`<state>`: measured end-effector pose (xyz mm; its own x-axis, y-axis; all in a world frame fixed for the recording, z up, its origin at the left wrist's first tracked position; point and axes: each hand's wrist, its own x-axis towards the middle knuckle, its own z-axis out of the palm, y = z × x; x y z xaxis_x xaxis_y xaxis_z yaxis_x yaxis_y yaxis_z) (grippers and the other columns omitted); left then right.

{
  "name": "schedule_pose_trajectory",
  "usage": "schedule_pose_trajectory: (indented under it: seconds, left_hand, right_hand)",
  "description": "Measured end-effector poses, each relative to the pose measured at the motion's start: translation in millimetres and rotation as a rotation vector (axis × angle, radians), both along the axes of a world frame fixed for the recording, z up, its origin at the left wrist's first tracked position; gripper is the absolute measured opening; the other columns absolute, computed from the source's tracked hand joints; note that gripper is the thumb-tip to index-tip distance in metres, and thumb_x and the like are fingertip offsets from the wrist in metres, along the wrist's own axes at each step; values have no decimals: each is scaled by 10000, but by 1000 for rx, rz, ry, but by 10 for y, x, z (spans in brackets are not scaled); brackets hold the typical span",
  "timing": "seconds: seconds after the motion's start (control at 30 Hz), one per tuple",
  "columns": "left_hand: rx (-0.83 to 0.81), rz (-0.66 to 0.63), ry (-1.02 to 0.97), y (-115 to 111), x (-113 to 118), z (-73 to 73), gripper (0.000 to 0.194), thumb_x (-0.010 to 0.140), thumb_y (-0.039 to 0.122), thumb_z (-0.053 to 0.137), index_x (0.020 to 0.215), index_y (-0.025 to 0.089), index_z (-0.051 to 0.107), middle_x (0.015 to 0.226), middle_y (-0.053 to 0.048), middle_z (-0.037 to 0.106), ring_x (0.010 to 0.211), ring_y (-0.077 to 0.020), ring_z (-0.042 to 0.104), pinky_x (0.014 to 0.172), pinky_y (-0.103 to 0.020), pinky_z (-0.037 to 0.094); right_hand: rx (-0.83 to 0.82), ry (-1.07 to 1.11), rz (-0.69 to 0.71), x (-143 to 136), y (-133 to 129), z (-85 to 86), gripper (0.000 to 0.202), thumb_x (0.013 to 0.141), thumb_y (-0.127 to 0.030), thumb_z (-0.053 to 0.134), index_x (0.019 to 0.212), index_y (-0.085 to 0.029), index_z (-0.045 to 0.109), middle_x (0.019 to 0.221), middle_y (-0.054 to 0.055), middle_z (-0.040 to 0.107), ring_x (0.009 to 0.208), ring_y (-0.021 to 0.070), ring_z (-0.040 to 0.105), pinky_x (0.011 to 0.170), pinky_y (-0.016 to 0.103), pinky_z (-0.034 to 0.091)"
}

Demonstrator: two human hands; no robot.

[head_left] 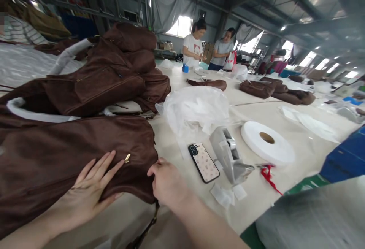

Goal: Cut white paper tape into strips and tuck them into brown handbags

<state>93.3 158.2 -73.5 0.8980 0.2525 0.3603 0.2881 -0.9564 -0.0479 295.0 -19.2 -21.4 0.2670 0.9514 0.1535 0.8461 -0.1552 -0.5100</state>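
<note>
A dark brown leather-look bag [65,150] lies flat at the table's near left. My left hand [94,184] rests on it with fingers stretched out, the fingertips beside a small gold zipper pull [127,158]. At the bag's right end, my right hand [168,182] is closed, thumb and curled fingers pinching the bag's edge. Its inner fingers are partly hidden. Below that hand a dark strap [149,224] with a gold-coloured clip hangs from the bag's corner.
More brown bags [114,70] are piled behind, with white-wrapped handles. To the right are clear plastic [196,108], a phone [203,162], a tape dispenser [228,156], a white roll [268,142] and red ribbon [268,176]. Several people stand at the tables beyond.
</note>
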Motion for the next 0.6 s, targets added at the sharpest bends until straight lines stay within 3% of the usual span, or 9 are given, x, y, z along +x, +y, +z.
schedule_pose_trajectory:
  seconds: [0.13,0.2,0.27,0.4,0.5,0.6]
  left_hand:
    - [1,-7,54,111,137,62,795,822,610,535,1487,212,357,1592,-141,202,1423,-347,296,1162,-519,203]
    - [-7,4,54,81,147,67,837,802,640,549,1481,185,367,1585,-159,215,1424,-354,290,1158,-523,220]
    - [-34,-3,44,11,106,40,838,807,630,557,1483,176,360,1581,-149,237,1424,-344,295,1158,-506,244]
    - [-104,-19,-9,-102,-24,-53,779,823,587,570,1464,184,386,1557,-121,311,1414,-324,326,1155,-487,280]
    - [-150,-21,-28,-116,-60,-68,747,816,579,588,1432,187,432,1549,-123,329,1408,-322,337,1151,-490,297]
    - [-177,-21,-45,-138,-46,-14,699,823,558,590,1404,189,466,1539,-126,348,1401,-324,351,1143,-502,317]
  right_hand:
    - [8,-92,-58,61,-173,280,205,801,-85,562,952,-183,660,963,59,652,832,177,636,739,266,472]
    - [5,-138,-172,117,-414,428,124,855,-141,549,911,-200,642,899,40,655,780,175,633,687,276,451]
    - [-39,-217,-335,199,-743,471,130,907,-205,522,826,-215,623,808,19,650,707,174,628,629,290,419]
    - [-313,-434,-574,405,-1415,177,156,891,-305,575,791,-199,632,828,71,672,742,243,664,582,313,394]
    - [-466,-464,-546,526,-1720,-101,173,905,-216,514,797,-190,646,829,80,676,745,233,676,588,303,401]
    - [-486,-464,-519,589,-1827,-173,255,923,-158,437,795,-205,652,824,61,679,725,201,682,591,287,398]
